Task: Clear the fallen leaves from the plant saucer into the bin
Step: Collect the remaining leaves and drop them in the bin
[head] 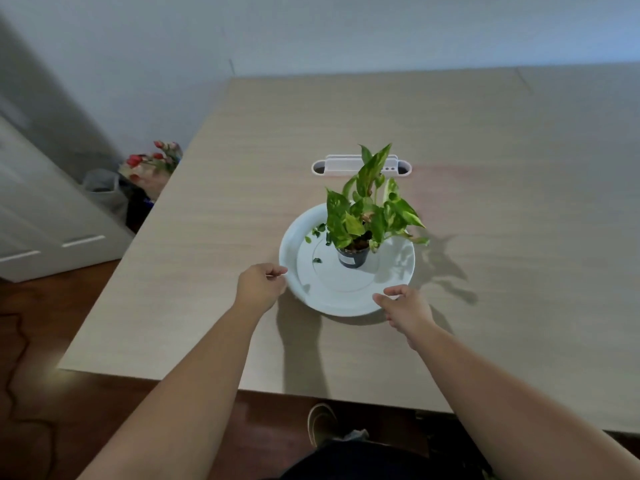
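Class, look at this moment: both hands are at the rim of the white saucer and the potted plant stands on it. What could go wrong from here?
1. The potted plant stands off-centre on the saucer; if the left hand and right hand lift or tilt it, the pot may slide or topple.
2. The fallen leaves lie loose and could spill onto the table.
3. No bin can be clearly made out, so carrying may be awkward.

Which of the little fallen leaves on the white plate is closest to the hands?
The small dark green leaf scrap just left of the black plastic pot. The other scraps lie farther back on the round white saucer, under the plant's foliage.
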